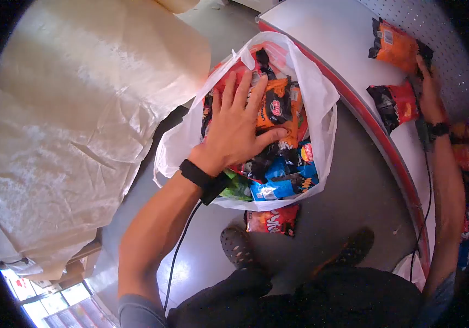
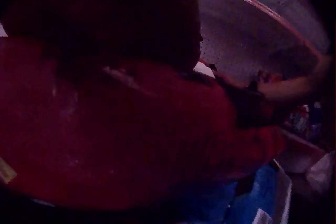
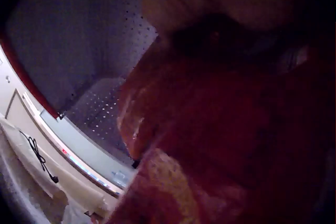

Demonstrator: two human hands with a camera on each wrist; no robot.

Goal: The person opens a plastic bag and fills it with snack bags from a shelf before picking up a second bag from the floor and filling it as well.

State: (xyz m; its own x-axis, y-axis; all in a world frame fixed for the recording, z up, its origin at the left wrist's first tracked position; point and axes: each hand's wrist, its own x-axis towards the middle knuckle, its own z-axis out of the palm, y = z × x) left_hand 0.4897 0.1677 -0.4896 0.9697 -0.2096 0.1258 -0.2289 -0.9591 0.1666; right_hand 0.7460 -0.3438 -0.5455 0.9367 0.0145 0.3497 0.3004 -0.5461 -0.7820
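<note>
A white plastic bag [image 1: 327,117] stands open on the floor, filled with snack packets in orange, red, blue and green. My left hand [image 1: 237,128] lies spread, palm down, over the packets in it. On the white shelf at the right, my right hand [image 1: 430,98] is at an orange packet [image 1: 396,48] and a red and black packet [image 1: 396,104]; its fingers are partly hidden, so its hold is unclear. Dark red packaging [image 2: 105,129] fills much of the left wrist view. A red packet [image 3: 210,145] lies close under the hand in the right wrist view.
Beside the bag, a red packet [image 1: 273,220] lies on the floor near the person's shoes. A beige sheet [image 1: 70,126] covers something large at the left. The shelf's red edge [image 1: 379,128] curves along the right, with more packets [image 1: 465,156] beyond my right arm.
</note>
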